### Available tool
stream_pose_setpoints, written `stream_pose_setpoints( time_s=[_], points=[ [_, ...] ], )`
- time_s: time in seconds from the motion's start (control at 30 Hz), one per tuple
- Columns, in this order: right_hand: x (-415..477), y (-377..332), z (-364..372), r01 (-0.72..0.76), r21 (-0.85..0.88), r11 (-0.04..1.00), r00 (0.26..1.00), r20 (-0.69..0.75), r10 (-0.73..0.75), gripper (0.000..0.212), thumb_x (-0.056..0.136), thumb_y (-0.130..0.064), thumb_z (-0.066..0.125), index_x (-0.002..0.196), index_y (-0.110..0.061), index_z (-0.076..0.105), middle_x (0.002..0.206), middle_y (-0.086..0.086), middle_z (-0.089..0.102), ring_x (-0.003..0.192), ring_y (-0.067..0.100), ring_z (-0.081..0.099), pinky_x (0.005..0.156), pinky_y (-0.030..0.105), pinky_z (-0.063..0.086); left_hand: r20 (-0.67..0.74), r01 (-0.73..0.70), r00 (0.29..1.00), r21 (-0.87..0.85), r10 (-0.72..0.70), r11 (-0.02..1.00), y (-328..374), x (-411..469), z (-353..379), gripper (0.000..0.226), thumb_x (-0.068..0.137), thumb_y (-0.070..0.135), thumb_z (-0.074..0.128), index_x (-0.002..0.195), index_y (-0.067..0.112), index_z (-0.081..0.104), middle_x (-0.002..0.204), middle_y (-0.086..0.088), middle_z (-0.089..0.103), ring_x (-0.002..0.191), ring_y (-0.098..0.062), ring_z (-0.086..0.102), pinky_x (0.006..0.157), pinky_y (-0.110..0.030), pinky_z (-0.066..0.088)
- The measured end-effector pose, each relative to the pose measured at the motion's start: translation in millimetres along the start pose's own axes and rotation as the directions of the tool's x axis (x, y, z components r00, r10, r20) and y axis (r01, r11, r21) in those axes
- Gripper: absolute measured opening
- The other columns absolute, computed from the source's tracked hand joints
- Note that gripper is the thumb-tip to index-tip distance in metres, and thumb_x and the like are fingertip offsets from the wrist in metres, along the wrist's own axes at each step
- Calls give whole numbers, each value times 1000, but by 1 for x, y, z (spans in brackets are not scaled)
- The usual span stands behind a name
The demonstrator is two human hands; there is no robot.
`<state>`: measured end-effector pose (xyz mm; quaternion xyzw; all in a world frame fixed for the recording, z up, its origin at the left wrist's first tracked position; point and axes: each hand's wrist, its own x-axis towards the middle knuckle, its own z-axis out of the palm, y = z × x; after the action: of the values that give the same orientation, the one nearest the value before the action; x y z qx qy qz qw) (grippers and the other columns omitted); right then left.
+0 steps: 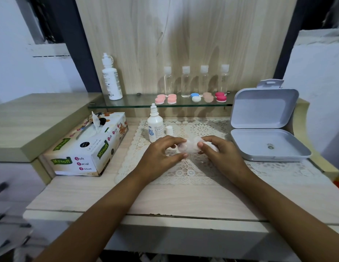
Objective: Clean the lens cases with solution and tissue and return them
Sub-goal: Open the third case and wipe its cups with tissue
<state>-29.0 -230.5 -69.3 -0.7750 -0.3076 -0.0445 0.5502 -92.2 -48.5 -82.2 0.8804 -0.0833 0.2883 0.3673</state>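
Note:
Over the lace mat (183, 173), my left hand (163, 154) pinches one end of a clear lens case (189, 146) between thumb and fingers. My right hand (219, 152) grips a wad of white tissue (212, 146) at the case's other cup. A small solution bottle (155, 127) stands open just behind my left hand, its white cap (169, 130) beside it. Several coloured lens cases lie on the glass shelf (131, 104): pink (166, 99), blue and white (195, 97), beige (208, 97), red (220, 97).
A tissue box (89, 146) lies at the left with a tissue sticking up. An open grey plastic box (267, 129) sits at the right. On the shelf stand a tall white bottle (111, 78) and several clear bottles (185, 82). The desk's front edge is near me.

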Motion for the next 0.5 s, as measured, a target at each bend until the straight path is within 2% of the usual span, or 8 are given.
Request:
stream_pose_setpoints(
  time_s=[0.07,0.13,0.2,0.23,0.33,0.4,0.5],
  points=[
    [1,4,1,21,-71,997,999,-30,-23,21,89,-26,59,106,-16,67,97,-5,69,86,1,61,73,13,43,-14,-15,1000,21,15,1000,-1,0,-1,35,74,27,77,108,21,68,96,16,63,89,0,55,74,-3,34],
    [1,7,2,93,-163,982,990,-94,-109,25,90,-21,59,111,-11,66,108,1,67,98,6,57,78,8,38,-18,-29,999,23,29,999,-1,0,-1,35,74,26,77,108,19,69,95,15,64,88,0,56,75,-5,35],
    [1,8,2,217,-283,934,947,-171,-272,23,89,-15,61,110,-6,67,105,8,68,94,10,57,76,2,34,-24,-35,999,14,36,999,-1,0,-1,35,74,25,78,107,18,70,94,18,64,88,3,56,76,-6,36],
    [1,9,2,286,-340,896,915,-180,-360,23,87,-13,60,108,-5,68,100,10,68,90,13,59,75,5,36,-29,-34,999,12,35,999,-1,1,-1,35,74,25,78,107,18,71,93,20,63,88,4,56,76,-6,37],
    [1,15,1,466,-461,755,826,-80,-558,23,88,-15,55,103,-5,70,91,10,66,85,16,58,74,20,44,-45,-28,999,14,29,1000,-1,0,-1,35,72,25,79,106,20,71,92,26,61,89,7,56,76,-4,36],
    [0,17,0,514,-552,656,785,-4,-619,23,88,-17,54,101,-9,71,93,8,66,83,22,59,68,32,48,-52,-24,998,4,24,1000,-1,0,-1,35,71,25,79,105,21,71,92,26,62,91,9,56,76,-3,35],
    [-2,15,-1,572,-625,531,728,88,-680,22,86,-16,54,99,-12,72,94,7,67,81,27,60,62,36,47,-56,-19,998,-22,18,1000,-1,0,-1,32,70,25,79,101,21,72,92,25,63,91,6,57,77,-6,37]
  ],
)
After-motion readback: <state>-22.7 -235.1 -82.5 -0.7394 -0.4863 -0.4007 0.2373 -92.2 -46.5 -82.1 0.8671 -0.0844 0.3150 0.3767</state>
